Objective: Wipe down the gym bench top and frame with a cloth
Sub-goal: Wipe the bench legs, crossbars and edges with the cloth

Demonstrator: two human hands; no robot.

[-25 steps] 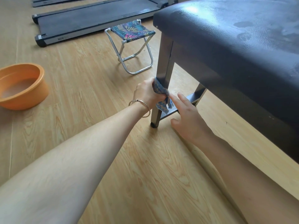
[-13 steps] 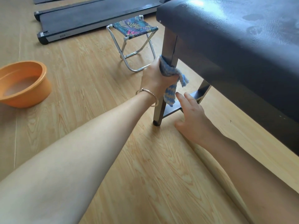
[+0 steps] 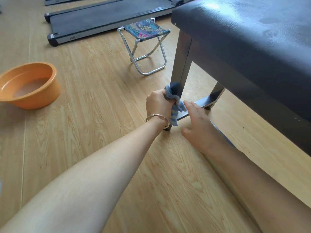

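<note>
The gym bench has a dark padded top with wet patches and a grey metal frame. Its near front leg stands upright on the wooden floor. My left hand, with a bangle on the wrist, is shut on a blue striped cloth pressed around the lower part of that leg. My right hand rests with fingers apart on the floor and the low crossbar, just right of the leg, holding nothing.
An orange basin with water sits on the floor to the left. A small folding stool stands behind the leg. A treadmill deck lies at the back.
My left hand has slid the cloth back down the leg from its upper part to near the bottom. My right hand has stayed by the crossbar.
</note>
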